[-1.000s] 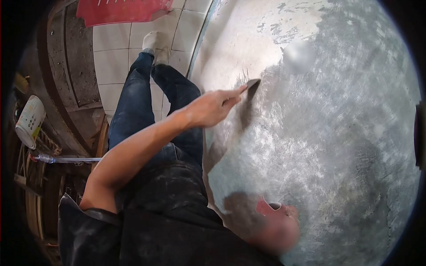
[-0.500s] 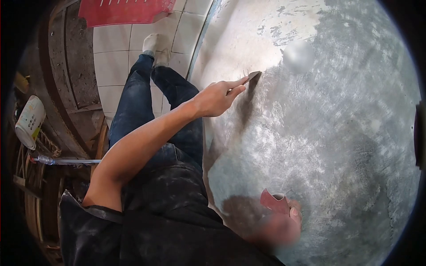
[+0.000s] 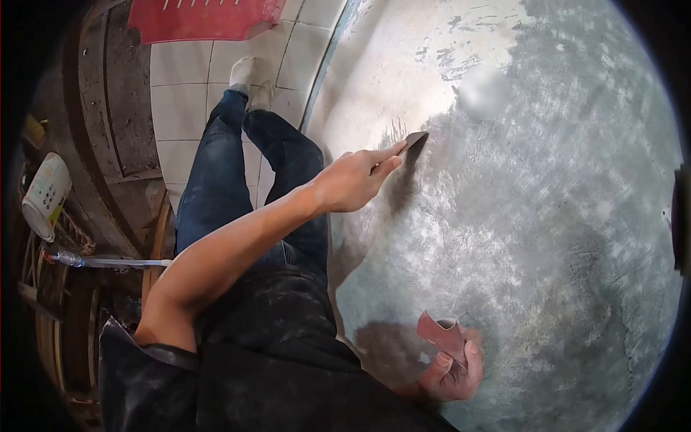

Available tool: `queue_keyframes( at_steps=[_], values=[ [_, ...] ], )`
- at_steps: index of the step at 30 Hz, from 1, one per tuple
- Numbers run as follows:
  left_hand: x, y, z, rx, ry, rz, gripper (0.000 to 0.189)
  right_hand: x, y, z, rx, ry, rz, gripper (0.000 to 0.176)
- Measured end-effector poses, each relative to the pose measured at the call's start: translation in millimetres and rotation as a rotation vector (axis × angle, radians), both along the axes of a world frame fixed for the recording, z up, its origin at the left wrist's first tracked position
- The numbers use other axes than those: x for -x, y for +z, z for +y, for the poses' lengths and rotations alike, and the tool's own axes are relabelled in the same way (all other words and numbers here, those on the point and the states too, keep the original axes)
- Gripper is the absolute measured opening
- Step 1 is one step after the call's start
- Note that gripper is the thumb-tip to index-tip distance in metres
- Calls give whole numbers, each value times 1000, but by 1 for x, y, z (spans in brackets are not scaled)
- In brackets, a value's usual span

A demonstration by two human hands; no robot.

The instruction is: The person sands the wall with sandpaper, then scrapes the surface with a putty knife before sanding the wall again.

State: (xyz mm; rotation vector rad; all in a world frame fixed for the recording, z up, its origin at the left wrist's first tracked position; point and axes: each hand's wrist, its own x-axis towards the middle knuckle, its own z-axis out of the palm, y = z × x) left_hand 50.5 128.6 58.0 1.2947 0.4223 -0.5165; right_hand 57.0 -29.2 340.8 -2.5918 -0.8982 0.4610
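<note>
My left hand (image 3: 353,180) is closed around a putty knife (image 3: 412,142). The tip of its blade meets the wall (image 3: 518,237), where a pale patch borders grey, mottled plaster. Short dark scrape marks show just beside the blade. Lower down, my right hand (image 3: 464,371) pinches a curled piece of reddish sandpaper (image 3: 440,333) between thumb and fingers, close to the wall. The sandpaper's upper end stands free in a loose roll. My left forearm reaches across in front of my legs.
A red slotted plastic piece (image 3: 205,20) stands on the white floor tiles (image 3: 180,115). To the left are a white container (image 3: 47,194), a thin pale pipe (image 3: 108,262) and wooden beams (image 3: 108,144). My legs (image 3: 216,180) stretch over the tiles.
The putty knife and my left hand have moved slightly down along the wall. My right hand, blurred before, has shifted a little left with the sandpaper and now shows clearly.
</note>
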Motion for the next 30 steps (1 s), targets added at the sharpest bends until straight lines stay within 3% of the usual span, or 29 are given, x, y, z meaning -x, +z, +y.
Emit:
queue_keyframes(
  at_steps=[1, 4, 5, 13, 14, 15, 17, 20, 23, 24, 28, 30],
  values=[
    [3, -1, -3, -52, 60, -97, 50, -1, 2, 0, 4, 20, 24, 40],
    [-18, 0, 30, 96, -180, 195, 49, 4, -1, 8, 0, -67, 3, 41],
    [-7, -35, -1, -18, 49, -37, 49, 5, 0, 9, 4, -70, 4, 41],
    [-17, 10, 27, 56, -211, 216, 50, 0, 0, 8, 1, -33, 41, 40],
    [-16, -18, 15, 8, -117, 108, 51, 2, 1, 8, 2, -50, 32, 40],
    [-22, -16, 14, -97, 75, -84, 50, 4, 1, 8, 1, -62, 19, 40],
    [-21, -10, 18, 34, -133, 145, 49, 4, -2, 10, 6, -62, -11, 40],
    [1, 8, 1, -18, -49, 40, 49, 1, -5, 14, 19, -43, -41, 39],
    [-21, 0, 23, 83, -220, 247, 49, 4, -1, 12, 24, -56, -32, 38],
    [-29, -9, 25, 42, -57, 120, 51, 5, -2, 10, 12, -69, -13, 38],
    [-17, 4, 19, 109, -190, 211, 53, 2, -3, 16, 22, -66, -32, 38],
    [-6, 7, 10, 49, -144, 105, 52, 1, -5, 12, -10, -69, -10, 38]
  ],
)
